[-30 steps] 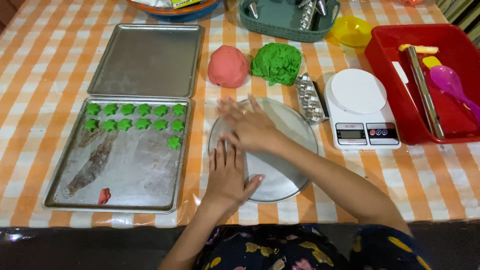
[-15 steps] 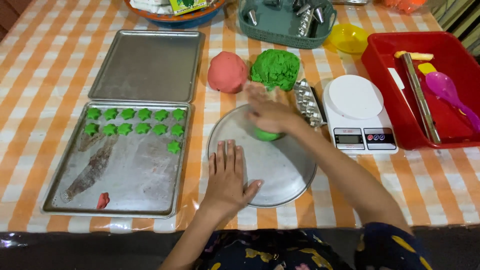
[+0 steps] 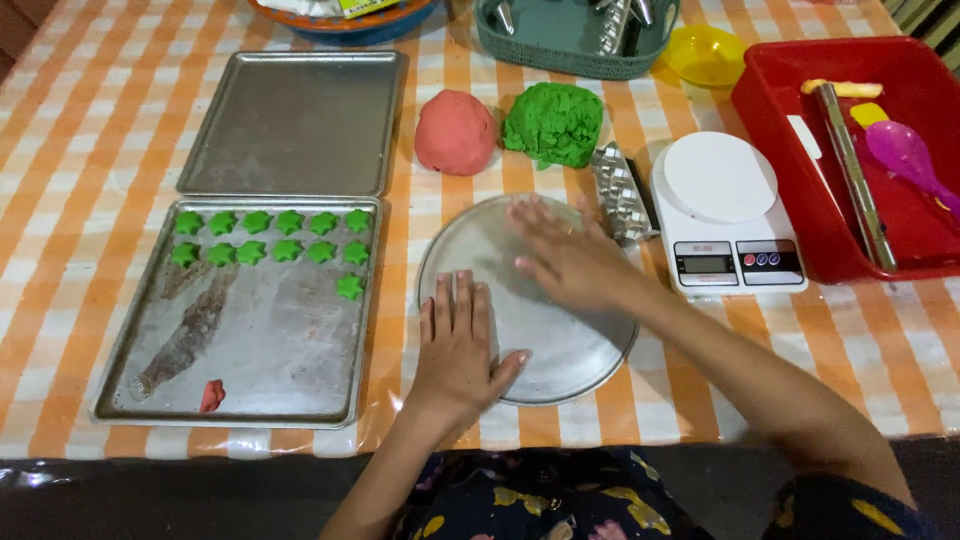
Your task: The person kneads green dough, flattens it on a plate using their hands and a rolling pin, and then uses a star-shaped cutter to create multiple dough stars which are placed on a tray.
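right hand (image 3: 570, 258) slides back flat over soft, squashy dough, left hand (image 3: 460, 345) open, steadying round plate (image 3: 575, 360).

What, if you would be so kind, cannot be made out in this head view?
- Anything under the right hand: its palm covers that part of the round metal plate.
- Contents of the blue-rimmed bowl and green basket: cut off by the top edge.
- Kitchen scale display: too small to read.
- Right hand's fingers: motion-blurred.

Your right hand (image 3: 570, 262) has slid back down the round metal plate (image 3: 590, 350), palm flat, covering the green dough piece seen earlier.
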